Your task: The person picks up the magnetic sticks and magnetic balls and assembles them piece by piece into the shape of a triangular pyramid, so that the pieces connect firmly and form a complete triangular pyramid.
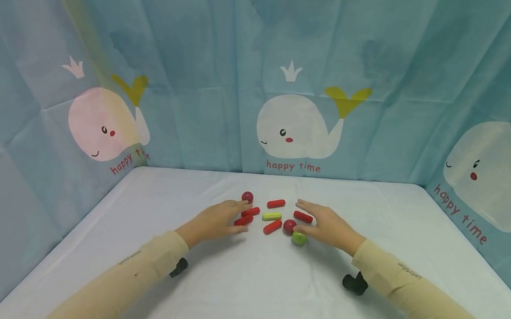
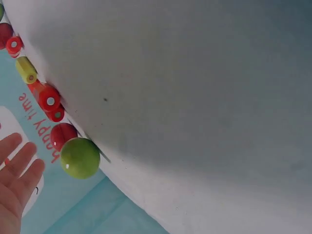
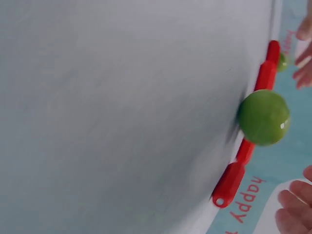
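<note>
As hands (image 1: 273, 224) flank them, red beads (image 1: 272, 226), white table (image 1: 247, 286)

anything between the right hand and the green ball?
Nothing visible. In the head view the right hand lies right beside the green ball, with its thumb side against or almost against it. The dark red ball sits just behind.

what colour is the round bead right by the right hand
Green; the round bead beside the right hand shows best in the right wrist view.

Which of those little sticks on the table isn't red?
The yellow-green stick in the middle of the cluster; every other stick around it is red.
</note>
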### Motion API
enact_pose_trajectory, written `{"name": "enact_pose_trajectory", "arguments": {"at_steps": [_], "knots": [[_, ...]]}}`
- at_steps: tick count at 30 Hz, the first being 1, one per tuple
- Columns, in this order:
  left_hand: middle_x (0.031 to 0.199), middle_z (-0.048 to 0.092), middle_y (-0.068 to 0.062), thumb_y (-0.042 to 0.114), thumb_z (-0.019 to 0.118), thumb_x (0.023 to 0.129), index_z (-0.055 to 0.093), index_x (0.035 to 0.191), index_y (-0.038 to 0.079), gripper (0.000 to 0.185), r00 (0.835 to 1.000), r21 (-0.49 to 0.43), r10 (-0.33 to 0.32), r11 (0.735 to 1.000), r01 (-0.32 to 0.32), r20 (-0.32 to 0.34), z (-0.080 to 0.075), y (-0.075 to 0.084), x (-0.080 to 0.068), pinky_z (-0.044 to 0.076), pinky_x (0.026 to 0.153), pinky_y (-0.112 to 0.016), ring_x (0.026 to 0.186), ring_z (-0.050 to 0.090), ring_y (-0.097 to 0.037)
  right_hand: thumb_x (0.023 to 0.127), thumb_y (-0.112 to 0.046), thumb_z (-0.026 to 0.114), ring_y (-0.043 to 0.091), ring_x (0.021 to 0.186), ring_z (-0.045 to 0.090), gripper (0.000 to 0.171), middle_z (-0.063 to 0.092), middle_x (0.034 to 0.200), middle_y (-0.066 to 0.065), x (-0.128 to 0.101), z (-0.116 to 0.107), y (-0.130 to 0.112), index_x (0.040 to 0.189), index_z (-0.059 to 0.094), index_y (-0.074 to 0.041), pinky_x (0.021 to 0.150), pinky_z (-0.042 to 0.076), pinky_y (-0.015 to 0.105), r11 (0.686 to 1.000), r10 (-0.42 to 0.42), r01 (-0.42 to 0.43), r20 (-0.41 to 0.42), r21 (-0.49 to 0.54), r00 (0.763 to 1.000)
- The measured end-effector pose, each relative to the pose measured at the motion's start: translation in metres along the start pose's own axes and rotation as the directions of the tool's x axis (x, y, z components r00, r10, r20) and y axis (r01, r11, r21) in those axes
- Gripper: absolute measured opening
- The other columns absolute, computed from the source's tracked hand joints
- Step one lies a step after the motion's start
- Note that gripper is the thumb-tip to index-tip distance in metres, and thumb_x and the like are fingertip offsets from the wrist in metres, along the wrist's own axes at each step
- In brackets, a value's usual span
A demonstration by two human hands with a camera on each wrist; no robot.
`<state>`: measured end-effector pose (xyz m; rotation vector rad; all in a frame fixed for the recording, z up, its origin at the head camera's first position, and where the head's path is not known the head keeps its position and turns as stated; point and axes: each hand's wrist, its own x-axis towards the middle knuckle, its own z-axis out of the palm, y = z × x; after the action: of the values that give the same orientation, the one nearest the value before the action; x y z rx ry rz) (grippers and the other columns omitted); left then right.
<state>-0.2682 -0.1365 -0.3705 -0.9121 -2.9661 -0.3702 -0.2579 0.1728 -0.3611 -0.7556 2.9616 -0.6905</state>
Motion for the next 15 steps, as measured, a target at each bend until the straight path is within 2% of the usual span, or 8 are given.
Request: {"name": "enact_pose_trajectory", "arguments": {"at_steps": [4,7,12,15], "knots": [[0.131,0.066,-0.009,0.032,0.078,0.086,0.058,0.137,0.009,0.060,0.998,-0.076,-0.060,0.995,0.058,-0.024,0.0028,0.0018,0.0010,0.052,0.101,-0.042,0.122,0.060,-0.027,0.088,-0.036,0.074,0.040,0.133,0.052,0.064,0.055,0.145,0.016,0.0029,0.0022,-0.0007,0.142,0.054,-0.007,0.104,0.048,0.054,0.986,0.080,-0.078,-0.006,0.149,0.997],[0.126,0.068,-0.008,0.029,0.079,0.085,0.061,0.134,0.009,0.056,0.992,-0.146,-0.120,0.983,0.114,-0.030,0.0052,0.0021,0.0026,0.055,0.096,-0.040,0.115,0.063,-0.025,0.088,-0.038,0.074,0.040,0.129,0.055,0.060,0.058,0.142,0.016,0.0050,0.0038,-0.0018,0.138,0.058,-0.008,0.100,0.051,0.052,0.956,0.159,-0.155,0.003,0.249,0.987],[0.119,0.069,-0.007,0.024,0.080,0.084,0.065,0.127,0.010,0.048,0.972,-0.286,-0.232,0.934,0.213,-0.032,0.0055,0.0039,0.0037,0.059,0.085,-0.036,0.105,0.065,-0.024,0.087,-0.038,0.074,0.036,0.129,0.054,0.055,0.063,0.135,0.013,0.0077,0.0064,-0.0029,0.133,0.063,-0.008,0.100,0.051,0.051,0.915,0.225,-0.216,0.013,0.341,0.974],[0.116,0.070,-0.006,0.023,0.081,0.083,0.067,0.123,0.010,0.044,0.960,-0.340,-0.280,0.906,0.254,-0.030,0.0052,0.0048,0.0039,0.059,0.085,-0.036,0.103,0.066,-0.023,0.087,-0.037,0.074,0.035,0.128,0.055,0.053,0.066,0.130,0.012,0.0089,0.0078,-0.0024,0.130,0.064,-0.008,0.100,0.051,0.051,0.897,0.250,-0.239,0.019,0.373,0.968]]}}
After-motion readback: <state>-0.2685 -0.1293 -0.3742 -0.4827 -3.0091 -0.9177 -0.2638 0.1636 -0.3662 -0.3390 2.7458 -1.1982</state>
